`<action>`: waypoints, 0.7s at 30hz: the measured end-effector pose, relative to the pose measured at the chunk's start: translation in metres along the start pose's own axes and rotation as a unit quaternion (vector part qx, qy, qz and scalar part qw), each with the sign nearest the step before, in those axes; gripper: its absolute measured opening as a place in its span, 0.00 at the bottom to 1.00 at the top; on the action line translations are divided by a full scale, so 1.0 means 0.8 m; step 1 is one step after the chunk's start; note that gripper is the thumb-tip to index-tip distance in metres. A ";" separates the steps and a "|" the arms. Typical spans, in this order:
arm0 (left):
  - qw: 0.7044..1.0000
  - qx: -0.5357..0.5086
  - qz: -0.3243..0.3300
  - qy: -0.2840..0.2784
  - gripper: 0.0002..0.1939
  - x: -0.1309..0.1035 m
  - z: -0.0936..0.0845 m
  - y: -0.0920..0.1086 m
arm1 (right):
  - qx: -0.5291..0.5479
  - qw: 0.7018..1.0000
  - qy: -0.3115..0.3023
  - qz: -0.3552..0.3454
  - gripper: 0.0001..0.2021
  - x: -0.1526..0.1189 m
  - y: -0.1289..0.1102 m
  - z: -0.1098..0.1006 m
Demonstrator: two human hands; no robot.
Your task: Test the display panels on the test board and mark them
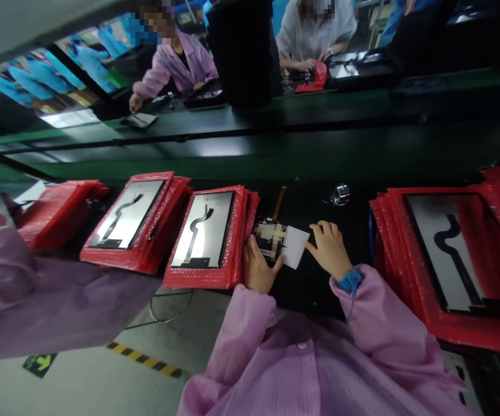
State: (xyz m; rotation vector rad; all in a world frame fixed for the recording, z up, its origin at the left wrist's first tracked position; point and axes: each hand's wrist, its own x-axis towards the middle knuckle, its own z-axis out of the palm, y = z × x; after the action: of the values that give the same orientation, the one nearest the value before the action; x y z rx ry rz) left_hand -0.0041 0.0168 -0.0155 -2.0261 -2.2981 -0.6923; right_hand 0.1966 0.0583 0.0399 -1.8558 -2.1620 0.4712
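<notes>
My left hand (260, 267) grips a small dark electronic module (270, 238), its fingers along the left edge and its thumb at the lower right corner. Tan tape and a label show on the module, and an orange-brown flex cable (280, 202) sticks up from its top. A white sheet (295, 247) extends from the module's right side. Beside that sheet's right edge is my right hand (330, 248), thumb and index finger apart; whether a fingertip touches the sheet I cannot tell. A blue band (349, 281) circles the right wrist.
Left of my hands, display panels (204, 228) with black ribbon cables lie on stacked red bubble bags (169, 277). Another panel (443, 254) tops a red stack at right. A shiny metallic roll (340, 195) sits behind. Co-workers are across the green bench (250, 153); a purple sleeve (2, 271) is at left.
</notes>
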 end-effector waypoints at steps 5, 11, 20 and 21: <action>0.997 -0.079 0.000 0.016 0.50 -0.017 0.013 -0.013 | -0.049 0.996 0.076 -0.008 0.18 -0.027 -0.002 0.036; 0.993 -0.106 0.032 0.029 0.47 -0.019 0.018 -0.005 | -0.027 0.989 0.145 -0.031 0.15 -0.013 -0.004 0.064; 0.999 -0.037 0.026 0.029 0.49 -0.018 0.022 0.010 | 0.011 0.987 0.149 -0.061 0.13 -0.004 0.003 0.065; 0.999 -0.032 0.030 0.032 0.50 -0.018 0.019 0.011 | 0.014 0.987 0.147 -0.063 0.13 -0.004 0.005 0.064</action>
State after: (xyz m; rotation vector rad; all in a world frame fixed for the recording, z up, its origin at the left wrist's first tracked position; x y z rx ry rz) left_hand 0.0108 0.0086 -0.0308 -2.0568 -2.1996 -0.8252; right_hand 0.1807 0.0516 -0.0082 -1.6429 -2.0455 0.1850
